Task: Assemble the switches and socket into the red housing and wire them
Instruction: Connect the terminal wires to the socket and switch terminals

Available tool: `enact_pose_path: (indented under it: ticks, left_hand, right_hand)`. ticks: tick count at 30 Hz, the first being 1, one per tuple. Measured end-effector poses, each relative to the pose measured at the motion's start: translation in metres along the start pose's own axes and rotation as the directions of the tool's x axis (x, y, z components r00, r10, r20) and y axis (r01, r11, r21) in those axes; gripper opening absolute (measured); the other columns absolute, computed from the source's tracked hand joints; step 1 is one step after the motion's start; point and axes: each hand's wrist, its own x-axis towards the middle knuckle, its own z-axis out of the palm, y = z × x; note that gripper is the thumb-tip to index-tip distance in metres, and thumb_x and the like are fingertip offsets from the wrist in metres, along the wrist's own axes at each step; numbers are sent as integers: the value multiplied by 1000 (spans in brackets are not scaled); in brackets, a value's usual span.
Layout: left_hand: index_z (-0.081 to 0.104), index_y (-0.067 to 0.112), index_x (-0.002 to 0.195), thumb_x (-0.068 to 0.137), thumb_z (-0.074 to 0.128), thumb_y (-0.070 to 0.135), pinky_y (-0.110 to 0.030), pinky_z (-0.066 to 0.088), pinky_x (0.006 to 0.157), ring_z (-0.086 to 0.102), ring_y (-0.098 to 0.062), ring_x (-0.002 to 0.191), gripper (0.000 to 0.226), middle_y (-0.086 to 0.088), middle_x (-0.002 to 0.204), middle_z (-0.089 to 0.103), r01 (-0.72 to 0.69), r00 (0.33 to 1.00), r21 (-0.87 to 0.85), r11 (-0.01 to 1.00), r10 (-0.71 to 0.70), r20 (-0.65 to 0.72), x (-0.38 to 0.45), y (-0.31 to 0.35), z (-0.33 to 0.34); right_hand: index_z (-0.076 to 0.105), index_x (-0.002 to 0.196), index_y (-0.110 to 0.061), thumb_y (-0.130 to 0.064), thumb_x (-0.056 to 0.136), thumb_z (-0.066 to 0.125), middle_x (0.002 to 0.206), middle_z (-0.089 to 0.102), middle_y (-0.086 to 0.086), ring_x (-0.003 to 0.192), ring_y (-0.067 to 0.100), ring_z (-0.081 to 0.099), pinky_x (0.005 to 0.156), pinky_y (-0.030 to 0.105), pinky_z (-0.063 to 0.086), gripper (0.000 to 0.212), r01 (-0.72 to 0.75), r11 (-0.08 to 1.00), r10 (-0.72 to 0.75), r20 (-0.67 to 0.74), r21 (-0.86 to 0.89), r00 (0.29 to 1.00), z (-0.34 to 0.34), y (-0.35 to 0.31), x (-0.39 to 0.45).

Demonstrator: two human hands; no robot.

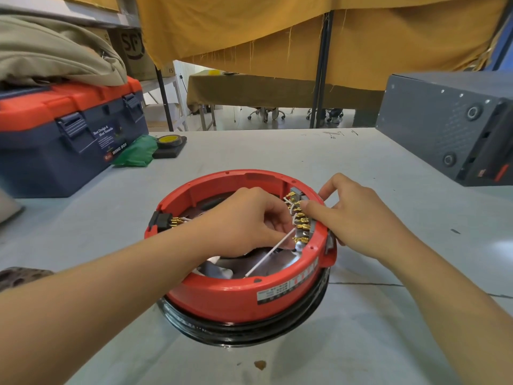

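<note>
- Wiring step: left hand (249, 218) fingers pinched on thin white wire (269, 255) inside round red plastic housing (222, 298).
- Right hand (358, 215) fingers closed over housing rim beside brass terminals (301, 226).
- Next, probably: seating wire end on a terminal.

Grey table (347, 173); red housing (222, 298), toolbox (63, 145), grey case (444, 126), tape roll (170, 140)

Red housing (222, 298), gold terminals (301, 226), white wire (266, 258), navy-and-red toolbox (63, 134), mustard cloth (333, 31).
</note>
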Motion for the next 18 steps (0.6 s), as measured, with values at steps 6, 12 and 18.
enact_pose_path:
  ticks: [6,12,18]
  left_hand:
    - [65,24,70,73,80,16,-7,44,60,54,7,56,17,16,60,60,-6,1000,-11,1000,6,-10,1,-1,0]
    - [65,27,69,75,78,20,-6,38,55,52,5,55,16,26,54,58,2,999,22,1000,-2,-35,0,-1,0]
    - [67,23,67,73,80,21,-7,38,53,50,4,52,15,18,52,58,22,998,-6,1000,-22,-55,2,-1,1]
  right_hand:
    - [49,93,-26,-53,83,58,75,67,-2,61,9,63,51,26,46,30,11,1000,-11,-7,9,1000,0,2,1]
    - [48,92,-26,-54,83,56,73,67,-3,59,9,64,52,26,49,30,12,1000,-12,0,18,1000,1,3,1]
    - [49,92,-25,-53,84,56,70,68,-4,59,9,65,52,25,51,30,19,1000,-19,7,17,1000,0,2,1]
